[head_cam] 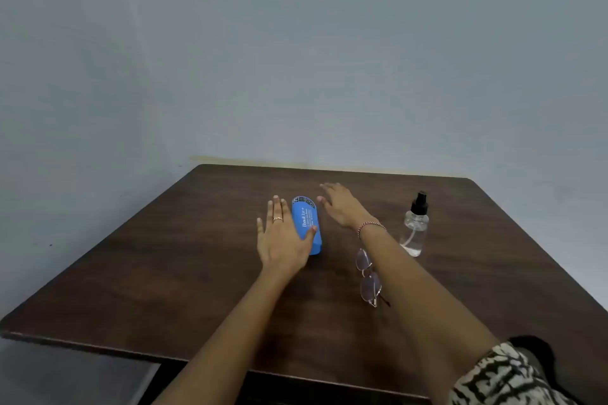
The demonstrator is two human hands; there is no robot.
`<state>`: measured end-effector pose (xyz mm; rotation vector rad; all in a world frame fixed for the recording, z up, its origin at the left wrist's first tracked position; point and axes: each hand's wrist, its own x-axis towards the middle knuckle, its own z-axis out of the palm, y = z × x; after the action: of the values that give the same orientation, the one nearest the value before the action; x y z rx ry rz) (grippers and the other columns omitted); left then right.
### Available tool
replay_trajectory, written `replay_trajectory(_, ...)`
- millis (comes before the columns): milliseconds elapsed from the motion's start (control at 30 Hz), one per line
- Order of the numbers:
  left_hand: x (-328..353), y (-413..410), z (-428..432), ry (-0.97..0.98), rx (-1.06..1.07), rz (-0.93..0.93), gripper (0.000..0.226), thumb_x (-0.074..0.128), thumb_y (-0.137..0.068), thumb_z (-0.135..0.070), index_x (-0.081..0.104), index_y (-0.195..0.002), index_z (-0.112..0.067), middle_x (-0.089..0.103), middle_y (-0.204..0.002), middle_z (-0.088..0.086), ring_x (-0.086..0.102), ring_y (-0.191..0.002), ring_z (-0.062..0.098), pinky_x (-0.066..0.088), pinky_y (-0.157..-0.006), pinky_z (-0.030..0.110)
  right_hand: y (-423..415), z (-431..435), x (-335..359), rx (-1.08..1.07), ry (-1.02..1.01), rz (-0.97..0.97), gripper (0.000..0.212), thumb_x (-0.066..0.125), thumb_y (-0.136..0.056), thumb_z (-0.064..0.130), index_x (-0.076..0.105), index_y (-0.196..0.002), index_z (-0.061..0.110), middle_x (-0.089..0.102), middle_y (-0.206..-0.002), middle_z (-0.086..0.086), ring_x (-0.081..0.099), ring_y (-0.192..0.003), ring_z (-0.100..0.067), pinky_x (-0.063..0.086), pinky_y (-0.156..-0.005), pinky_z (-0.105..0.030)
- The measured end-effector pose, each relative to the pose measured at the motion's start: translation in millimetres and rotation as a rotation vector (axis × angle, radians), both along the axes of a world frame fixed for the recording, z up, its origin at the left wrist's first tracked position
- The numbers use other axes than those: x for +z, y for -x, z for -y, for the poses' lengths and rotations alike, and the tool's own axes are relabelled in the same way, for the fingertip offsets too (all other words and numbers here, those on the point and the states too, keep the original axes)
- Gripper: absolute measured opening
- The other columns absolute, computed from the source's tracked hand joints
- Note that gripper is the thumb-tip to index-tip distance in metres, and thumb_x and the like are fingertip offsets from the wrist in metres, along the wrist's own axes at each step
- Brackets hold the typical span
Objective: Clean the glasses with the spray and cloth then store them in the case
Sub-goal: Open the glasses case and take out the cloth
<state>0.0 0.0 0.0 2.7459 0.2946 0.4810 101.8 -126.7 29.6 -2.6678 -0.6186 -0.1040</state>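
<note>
A closed blue glasses case [306, 218] with white lettering lies lengthwise on the dark wooden table [164, 256]. My left hand [283, 237] rests flat beside its left side, fingers apart, thumb touching the case's near end. Hovering just right of the case's far end is my right hand [340, 205], spread and holding nothing. Rimless glasses [368, 278] lie on the table partly under my right forearm. A clear spray bottle [415, 227] with a black nozzle stands upright to the right. No cloth shows.
The table's far edge meets a plain grey wall [296, 59]. My right arm crosses the table's near right part, with a patterned sleeve [500, 375] at the bottom right corner.
</note>
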Motion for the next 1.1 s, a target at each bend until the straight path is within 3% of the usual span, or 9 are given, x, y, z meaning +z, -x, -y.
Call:
replay_trajectory(100,-6,-10,-2,0.06,0.022,-0.022,0.083,0.045,-0.089,-0.06,0.023,-0.148,-0.007,0.021,-0.156,0.009,0.018,-0.144,0.02,0.019,-0.116,0.037,-17,-8,-2,-0.019,-0.02,-0.114,0.049,0.037,-0.102,0.025,0.03,-0.144,0.001,0.031,-0.15,-0.015,0.027,-0.139,-0.027,0.022,-0.113,-0.034)
replay_trajectory(167,-10,-14,-4,0.127,0.039,-0.005,0.065,0.053,-0.085,-0.059,0.051,-0.128,-0.011,0.053,-0.133,0.008,0.047,-0.125,0.022,0.044,-0.097,0.035,-27,-15,-5,-0.041,-0.037,-0.178,0.048,0.04,-0.101,0.024,0.034,-0.142,-0.001,0.037,-0.147,-0.016,0.034,-0.136,-0.028,0.026,-0.111,-0.034)
replay_trajectory(233,-12,-14,-2,0.18,0.044,-0.007,0.052,0.059,-0.082,-0.058,0.06,-0.11,-0.015,0.063,-0.11,0.003,0.057,-0.103,0.02,0.049,-0.074,0.031,-34,-22,-10,-0.052,-0.05,-0.221,0.048,0.042,-0.1,0.024,0.036,-0.14,-0.002,0.041,-0.145,-0.016,0.037,-0.134,-0.028,0.029,-0.11,-0.033)
replay_trajectory(300,-14,-15,-1,0.225,0.066,-0.008,0.049,0.062,-0.08,-0.056,0.063,-0.109,-0.016,0.065,-0.106,0.002,0.06,-0.096,0.018,0.041,-0.065,0.026,-41,-27,-15,-0.049,-0.053,-0.24,0.044,0.043,-0.1,0.023,0.042,-0.136,-0.002,0.047,-0.14,-0.016,0.043,-0.13,-0.028,0.032,-0.108,-0.033)
replay_trajectory(567,-12,-22,-9,0.323,0.085,-0.038,0.048,0.07,-0.077,-0.048,0.066,-0.112,-0.016,0.068,-0.105,0.0,0.062,-0.092,0.014,0.038,-0.06,0.021,-58,-31,-22,-0.079,-0.141,-0.229,0.037,0.051,-0.097,0.02,0.055,-0.127,0.001,0.058,-0.129,-0.014,0.052,-0.119,-0.024,0.039,-0.098,-0.029)
replay_trajectory(733,-4,-23,-24,0.322,0.067,-0.133,0.046,0.074,-0.076,-0.043,0.067,-0.113,-0.016,0.068,-0.105,0.002,0.063,-0.095,0.018,0.046,-0.069,0.027,-57,-29,-22,-0.124,-0.239,-0.283,0.032,0.061,-0.091,0.017,0.061,-0.117,-0.003,0.066,-0.112,-0.018,0.062,-0.092,-0.022,0.049,-0.091,-0.032)
replay_trajectory(867,1,-19,-41,0.348,0.05,-0.179,0.05,0.078,-0.073,-0.038,0.066,-0.116,-0.016,0.067,-0.115,0.002,0.061,-0.105,0.018,0.049,-0.083,0.031,-43,-30,-21,-0.144,-0.385,-0.386,0.036,0.066,-0.087,0.012,0.059,-0.117,-0.006,0.063,-0.114,-0.02,0.064,-0.101,-0.03,0.053,-0.089,-0.036)
replay_trajectory(933,3,-14,-50,0.389,0.036,-0.208,0.053,0.079,-0.073,-0.034,0.065,-0.12,-0.016,0.066,-0.119,0.002,0.06,-0.107,0.018,0.052,-0.087,0.034,-36,-32,-22,-0.169,-0.42,-0.393,0.036,0.068,-0.086,0.016,0.061,-0.114,-0.006,0.065,-0.109,-0.018,0.064,-0.096,-0.027,0.053,-0.088,-0.036)
replay_trajectory(1100,4,-3,-72,0.578,0.012,-0.198,0.052,0.081,-0.072,-0.015,0.063,-0.121,-0.01,0.064,-0.119,0.004,0.059,-0.094,0.015,0.057,-0.066,0.032,-15,-38,-22,-0.262,-0.61,-0.446,0.029,0.071,-0.082,0.01,0.063,-0.103,-0.008,0.063,-0.11,-0.022,0.063,-0.095,-0.025,0.056,-0.081,-0.036)
